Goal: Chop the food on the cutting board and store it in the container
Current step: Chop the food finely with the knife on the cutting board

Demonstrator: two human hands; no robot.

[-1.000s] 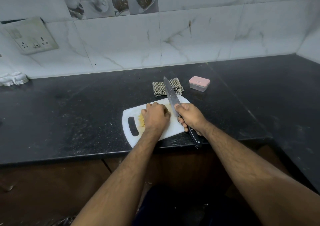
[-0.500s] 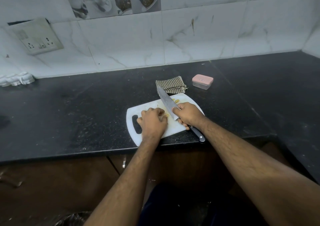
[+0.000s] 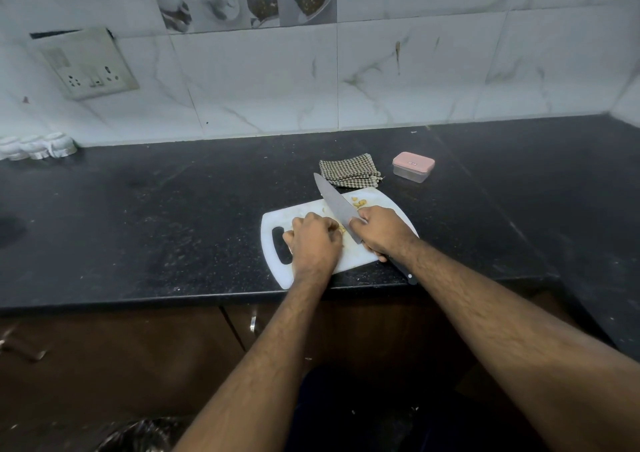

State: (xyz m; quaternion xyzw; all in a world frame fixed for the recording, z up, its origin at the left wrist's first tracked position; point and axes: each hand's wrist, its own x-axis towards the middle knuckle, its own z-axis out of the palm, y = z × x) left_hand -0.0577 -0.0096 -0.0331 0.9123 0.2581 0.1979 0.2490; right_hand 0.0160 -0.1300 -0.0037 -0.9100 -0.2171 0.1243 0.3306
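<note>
A white cutting board (image 3: 377, 197) lies at the front edge of the black counter (image 3: 156, 216). My left hand (image 3: 313, 240) sits on the board with curled fingers, holding down yellowish food (image 3: 342, 229) that is mostly hidden under it. My right hand (image 3: 382, 232) grips the black handle of a large knife (image 3: 335, 204), whose blade slants across the board with its tip toward the back left. A few cut pieces (image 3: 359, 202) lie on the board behind the blade. A small clear container (image 3: 412, 166) with a pink lid stands closed behind the board to the right.
A folded checked cloth (image 3: 349, 174) lies just behind the board. White holders (image 3: 38, 146) stand at the far left by the tiled wall, under a socket plate (image 3: 88, 65). Brown cabinet doors (image 3: 138, 354) run below the counter edge.
The knife blade has come down from a steep raised angle to a lower slant across the board. Cut pieces now show behind it. The camera view shifted slightly.
</note>
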